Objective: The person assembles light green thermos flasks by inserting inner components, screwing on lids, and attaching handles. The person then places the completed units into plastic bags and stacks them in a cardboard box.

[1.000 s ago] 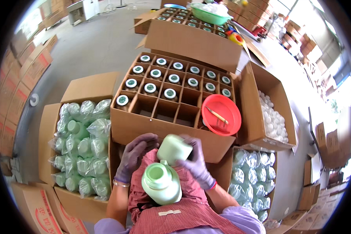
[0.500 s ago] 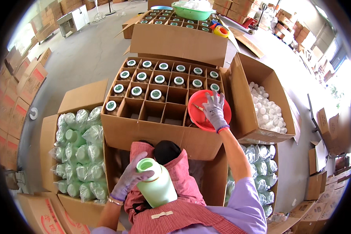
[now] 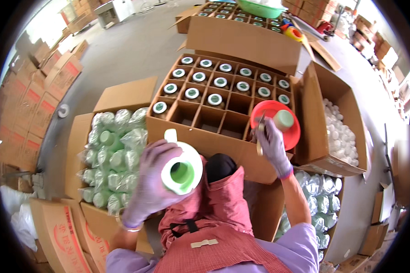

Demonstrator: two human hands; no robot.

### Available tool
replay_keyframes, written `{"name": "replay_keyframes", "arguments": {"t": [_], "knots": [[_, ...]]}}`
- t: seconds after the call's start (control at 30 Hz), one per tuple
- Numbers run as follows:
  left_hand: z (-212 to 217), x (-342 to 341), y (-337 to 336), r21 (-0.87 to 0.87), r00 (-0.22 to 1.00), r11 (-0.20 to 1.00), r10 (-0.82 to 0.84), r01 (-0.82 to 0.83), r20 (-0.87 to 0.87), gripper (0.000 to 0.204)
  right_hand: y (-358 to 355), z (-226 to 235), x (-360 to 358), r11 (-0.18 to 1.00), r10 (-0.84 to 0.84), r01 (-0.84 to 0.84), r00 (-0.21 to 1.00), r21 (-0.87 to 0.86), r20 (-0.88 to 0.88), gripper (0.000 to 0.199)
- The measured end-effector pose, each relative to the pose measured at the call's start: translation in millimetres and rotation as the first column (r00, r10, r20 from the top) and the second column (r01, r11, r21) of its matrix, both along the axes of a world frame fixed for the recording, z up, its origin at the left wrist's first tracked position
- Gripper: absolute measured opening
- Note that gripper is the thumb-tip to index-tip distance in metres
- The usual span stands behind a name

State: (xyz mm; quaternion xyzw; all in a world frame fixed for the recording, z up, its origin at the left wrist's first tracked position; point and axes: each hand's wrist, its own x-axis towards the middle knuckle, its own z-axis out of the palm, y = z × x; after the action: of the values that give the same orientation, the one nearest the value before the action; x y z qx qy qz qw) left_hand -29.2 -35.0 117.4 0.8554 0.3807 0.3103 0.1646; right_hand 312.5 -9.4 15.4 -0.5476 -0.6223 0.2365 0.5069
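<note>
My left hand (image 3: 157, 175) is wrapped round a pale green plastic bottle (image 3: 193, 175), its open mouth tilted up toward me. A small pale piece (image 3: 170, 135) sticks out at its far edge. My right hand (image 3: 271, 142) is closed on a small tool (image 3: 259, 147) with a light yellowish handle and a thin dark tip; its exact kind is unclear. Behind that hand a red basin (image 3: 292, 139) rests over the corner of a divided carton (image 3: 191, 140). A pale green cup-shaped piece (image 3: 284, 119) shows over the basin, close to my right fingers; I cannot tell whether they touch it.
White-lidded jars (image 3: 215, 99) fill many carton cells. Bagged green bottles (image 3: 118, 159) lie in a box at left, more bagged bottles (image 3: 323, 203) at right. A box of white caps (image 3: 339, 136) stands right. Behind, a green basin (image 3: 262, 9) tops another carton.
My right hand has picked the tool out of the red basin. My left hand has raised and tipped the bottle toward me. The green cup-shaped piece has come into view. The view has shifted.
</note>
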Motion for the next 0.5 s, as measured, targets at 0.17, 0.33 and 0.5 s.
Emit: {"name": "replay_keyframes", "arguments": {"t": [0.17, 0.33, 0.5], "knots": [[-64, 22, -5, 0.219, 0.958, 0.97, 0.158, -0.106, -0.239, 0.075, -81, 30, -84, 0.891, 0.441, -0.425, 0.893, -0.159, 0.084, 0.029], [-94, 34, -17, 0.209, 0.948, 0.976, 0.125, -0.064, -0.292, 0.076, -89, 2, -95, 0.9, 0.429, -0.358, 0.823, -0.247, 0.372, 0.016], [-103, 37, -25, 0.269, 0.941, 0.961, 0.15, -0.066, -0.303, 0.069, -93, 7, -102, 0.917, 0.398, -0.265, 0.663, -0.297, 0.634, 0.01]]}}
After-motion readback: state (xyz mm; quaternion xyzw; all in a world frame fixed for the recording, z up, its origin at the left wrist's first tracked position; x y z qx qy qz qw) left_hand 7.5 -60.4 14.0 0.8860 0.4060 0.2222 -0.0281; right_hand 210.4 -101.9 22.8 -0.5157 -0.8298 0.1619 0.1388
